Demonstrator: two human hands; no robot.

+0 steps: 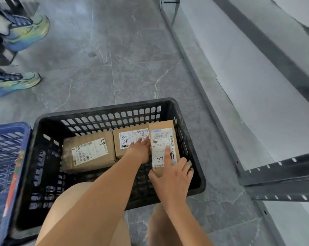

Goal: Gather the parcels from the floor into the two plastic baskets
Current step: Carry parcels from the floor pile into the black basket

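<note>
Three parcels (90,150), black basket (104,110), blue basket (10,127), two hands (171,176)

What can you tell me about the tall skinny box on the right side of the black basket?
The narrow cardboard parcel is plain brown with a long white shipping label bearing barcodes and handwritten black numbers. It lies in the black plastic basket against the right wall, beside another parcel. The right hand grips its near end, forefinger stretched across the label; the left hand rests at its left edge.

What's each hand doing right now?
Left hand: open, straight fingers on the middle parcel.
Right hand: gripping the tall parcel, forefinger on its label.
</note>
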